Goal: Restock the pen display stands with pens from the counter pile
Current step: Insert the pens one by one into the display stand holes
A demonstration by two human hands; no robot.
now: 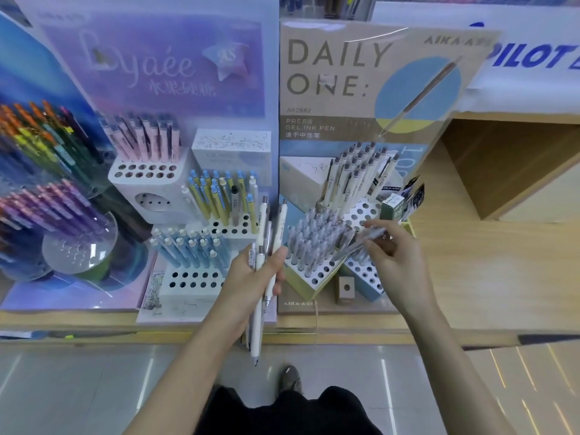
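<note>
My left hand (251,277) grips a bundle of several white pens (263,246), held upright in front of the displays, their tips hanging below my palm. My right hand (392,255) pinches a single grey translucent pen (361,243), held slanted over the perforated holder (317,274) of the "Daily One" stand. That holder is packed with grey pens (317,237); its front rows of holes are bare. Behind it, white pens (361,174) stand in a higher block.
To the left, the purple stand (157,73) carries pink, yellow and blue pens (191,249) in white blocks with bare holes. Round racks of coloured pens (40,146) sit far left. A wooden counter (486,262) and open box lie to the right.
</note>
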